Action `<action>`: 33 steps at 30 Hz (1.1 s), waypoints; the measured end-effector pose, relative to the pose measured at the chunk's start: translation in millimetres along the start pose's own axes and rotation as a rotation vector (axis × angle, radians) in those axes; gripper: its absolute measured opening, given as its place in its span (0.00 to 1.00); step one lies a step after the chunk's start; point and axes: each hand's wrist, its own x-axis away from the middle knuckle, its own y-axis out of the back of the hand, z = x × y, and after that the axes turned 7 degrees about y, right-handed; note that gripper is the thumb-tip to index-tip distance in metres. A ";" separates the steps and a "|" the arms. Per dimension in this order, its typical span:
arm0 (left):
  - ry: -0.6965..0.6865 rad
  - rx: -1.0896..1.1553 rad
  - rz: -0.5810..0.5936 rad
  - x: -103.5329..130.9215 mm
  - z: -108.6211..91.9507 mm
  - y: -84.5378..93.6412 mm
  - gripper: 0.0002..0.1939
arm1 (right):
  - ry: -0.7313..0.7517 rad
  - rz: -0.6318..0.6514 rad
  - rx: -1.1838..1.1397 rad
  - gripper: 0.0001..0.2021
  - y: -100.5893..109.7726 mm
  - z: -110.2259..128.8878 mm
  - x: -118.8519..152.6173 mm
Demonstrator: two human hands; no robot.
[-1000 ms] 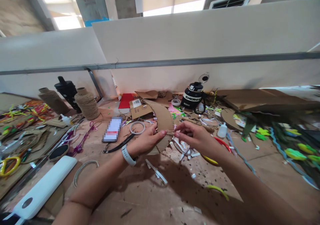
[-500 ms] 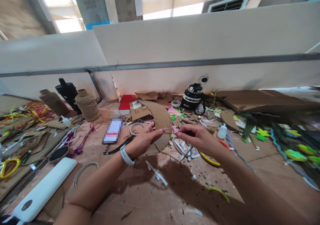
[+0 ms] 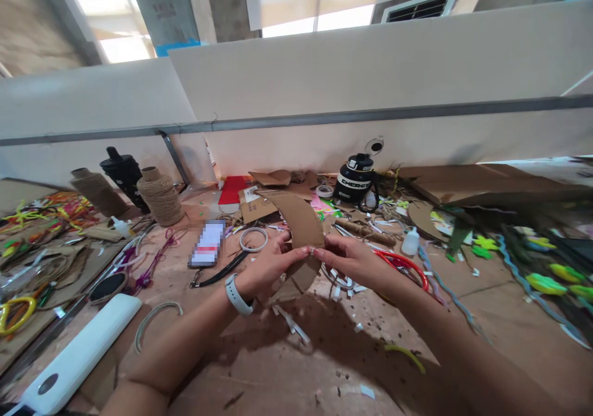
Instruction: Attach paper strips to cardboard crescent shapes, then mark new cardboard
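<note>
My left hand (image 3: 266, 271), with a white watch on its wrist, grips a crescent-shaped piece of brown cardboard (image 3: 296, 218) and holds it up above the table. My right hand (image 3: 347, 260) meets it at the crescent's lower right edge, fingertips pinched there on what looks like a thin strand of twine. The two hands' fingertips almost touch. Red-handled scissors (image 3: 403, 262) lie just right of my right hand.
A phone (image 3: 207, 243), a tape ring (image 3: 254, 239), jute twine spools (image 3: 160, 195), a black bottle (image 3: 356, 178), a glue bottle (image 3: 410, 241), a white power bank (image 3: 76, 354), cardboard sheets (image 3: 486, 184) and coloured scraps crowd the brown table (image 3: 278, 366). A white partition stands behind.
My right hand has moved left, from a short gap to the cardboard's edge, and now meets my left hand's fingertips. The crescent stays held up in my left hand.
</note>
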 end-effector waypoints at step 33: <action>0.193 -0.049 0.028 -6.2 -11.5 16.0 0.16 | -0.002 -0.057 -0.065 0.25 -11.7 -15.3 -7.3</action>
